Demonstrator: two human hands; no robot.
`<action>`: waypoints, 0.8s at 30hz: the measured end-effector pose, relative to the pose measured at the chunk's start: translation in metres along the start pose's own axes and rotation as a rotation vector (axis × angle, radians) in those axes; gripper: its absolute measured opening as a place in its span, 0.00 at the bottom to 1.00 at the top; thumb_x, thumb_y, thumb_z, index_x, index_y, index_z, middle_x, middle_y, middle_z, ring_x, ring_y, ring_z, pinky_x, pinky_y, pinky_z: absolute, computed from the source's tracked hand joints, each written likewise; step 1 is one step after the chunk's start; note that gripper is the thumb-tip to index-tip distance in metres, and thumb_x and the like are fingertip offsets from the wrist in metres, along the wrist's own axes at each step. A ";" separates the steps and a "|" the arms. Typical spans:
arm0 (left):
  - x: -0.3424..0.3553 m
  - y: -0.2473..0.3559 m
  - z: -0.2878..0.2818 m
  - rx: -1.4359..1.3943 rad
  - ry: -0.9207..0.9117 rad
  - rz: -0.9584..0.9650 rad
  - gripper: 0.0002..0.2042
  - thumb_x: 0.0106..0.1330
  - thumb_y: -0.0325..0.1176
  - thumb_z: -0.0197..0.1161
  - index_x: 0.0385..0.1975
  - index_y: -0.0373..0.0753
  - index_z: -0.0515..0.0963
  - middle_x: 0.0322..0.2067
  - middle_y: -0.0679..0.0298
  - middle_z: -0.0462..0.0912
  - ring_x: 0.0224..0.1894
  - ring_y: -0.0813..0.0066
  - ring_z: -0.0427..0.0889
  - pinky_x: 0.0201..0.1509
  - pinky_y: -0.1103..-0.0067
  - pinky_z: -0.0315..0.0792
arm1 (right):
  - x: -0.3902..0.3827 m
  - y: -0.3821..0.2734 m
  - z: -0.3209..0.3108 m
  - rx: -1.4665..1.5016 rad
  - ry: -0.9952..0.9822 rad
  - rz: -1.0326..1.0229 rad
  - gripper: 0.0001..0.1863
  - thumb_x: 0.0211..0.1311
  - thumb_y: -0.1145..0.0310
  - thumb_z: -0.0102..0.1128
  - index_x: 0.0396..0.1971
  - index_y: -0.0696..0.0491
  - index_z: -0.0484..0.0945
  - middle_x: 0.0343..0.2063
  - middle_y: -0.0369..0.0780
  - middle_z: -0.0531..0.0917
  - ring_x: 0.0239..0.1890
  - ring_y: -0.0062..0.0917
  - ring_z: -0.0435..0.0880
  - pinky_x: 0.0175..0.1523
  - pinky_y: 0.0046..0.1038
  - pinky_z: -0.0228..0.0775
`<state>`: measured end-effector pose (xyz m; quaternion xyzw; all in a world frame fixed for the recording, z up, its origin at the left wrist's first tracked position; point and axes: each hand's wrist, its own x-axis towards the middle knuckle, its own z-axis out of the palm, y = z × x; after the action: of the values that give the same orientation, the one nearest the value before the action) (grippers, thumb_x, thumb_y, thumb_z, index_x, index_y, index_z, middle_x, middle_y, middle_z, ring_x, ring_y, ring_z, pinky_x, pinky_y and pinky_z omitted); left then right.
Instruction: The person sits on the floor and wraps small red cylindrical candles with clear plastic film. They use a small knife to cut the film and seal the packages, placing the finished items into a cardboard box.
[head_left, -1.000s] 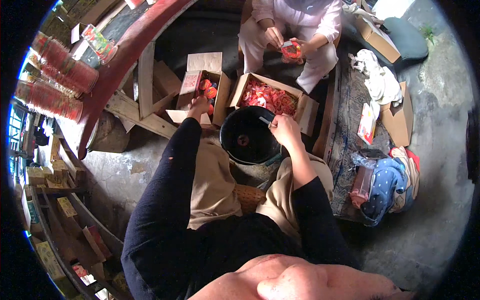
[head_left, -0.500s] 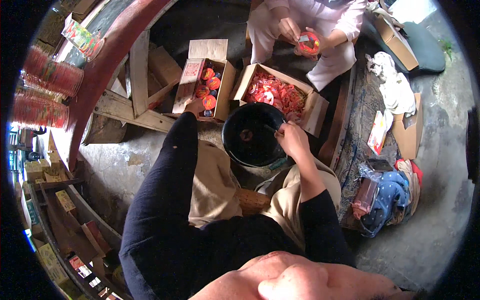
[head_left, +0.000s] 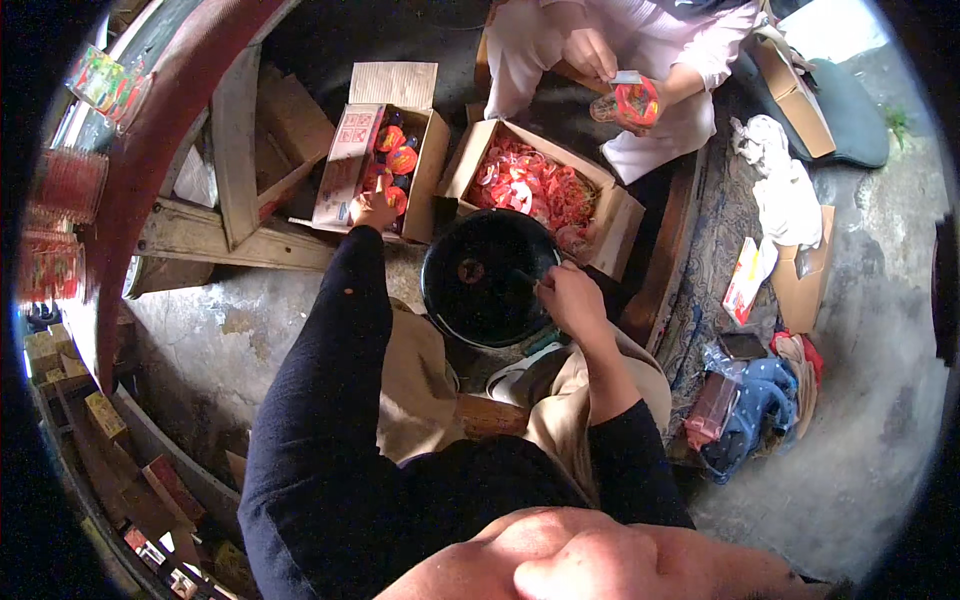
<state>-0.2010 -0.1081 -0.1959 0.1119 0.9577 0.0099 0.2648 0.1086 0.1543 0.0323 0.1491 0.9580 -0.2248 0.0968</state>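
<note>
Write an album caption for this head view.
Left hand reaches into a carton of red items; right hand rests at a black bucket.

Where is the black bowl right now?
The black bowl sits near the middle of the head view, on the floor in front of the person's knees. The right hand rests at its right rim, and the box of red pieces lies just behind it.

A round bowl [head_left: 488, 275] is sitting just ahead of the person's knees. Beyond it two open cartons are standing side by side: the left carton [head_left: 385, 160] holding round items, the right carton [head_left: 540, 185] holding loose wrappers (a second person is crouching behind it). Cloths [head_left: 785, 195] are lying far right.
</note>
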 end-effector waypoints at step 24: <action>0.027 -0.014 0.044 -0.215 0.063 0.004 0.59 0.35 0.44 0.82 0.69 0.57 0.47 0.70 0.48 0.40 0.64 0.40 0.63 0.59 0.54 0.69 | 0.006 0.001 0.006 -0.033 -0.069 0.008 0.11 0.56 0.62 0.61 0.32 0.55 0.78 0.36 0.48 0.80 0.42 0.44 0.80 0.46 0.43 0.74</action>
<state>-0.2041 -0.1176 -0.2491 0.0843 0.9588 0.1164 0.2451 0.1039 0.1537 0.0255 0.1435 0.9572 -0.2135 0.1331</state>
